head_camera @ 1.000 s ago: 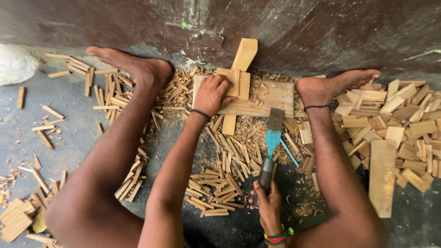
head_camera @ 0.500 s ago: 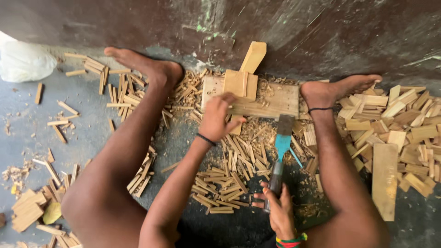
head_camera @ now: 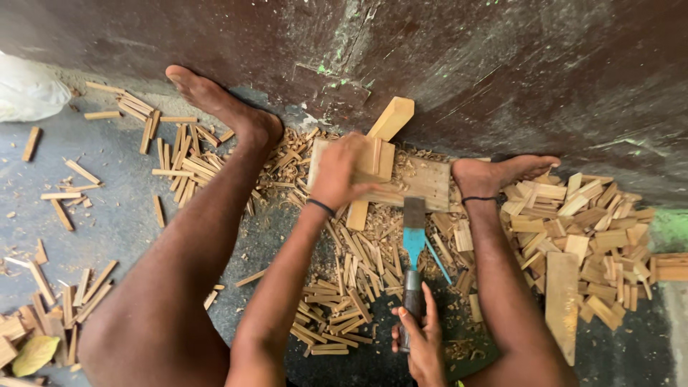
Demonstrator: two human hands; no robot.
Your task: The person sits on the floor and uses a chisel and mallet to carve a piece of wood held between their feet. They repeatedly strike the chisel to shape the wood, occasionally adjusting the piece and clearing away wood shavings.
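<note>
Left hand point(head_camera: 342, 174) now clasps wood block point(head_camera: 373, 159); right hand point(head_camera: 421, 335) still grips chisel point(head_camera: 413, 247).

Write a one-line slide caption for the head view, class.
Left hand steadies a wooden piece on a board; right hand grips a blue-bladed chopper amid split sticks.

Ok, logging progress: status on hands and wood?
Left hand pressing pale wood piece on flat board. Right hand gripping blue-bladed chopper. Cut sticks underneath.

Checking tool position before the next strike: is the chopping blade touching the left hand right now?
No, the chopping blade in the right hand lies apart from the left hand, which presses on the wood piece.
</note>
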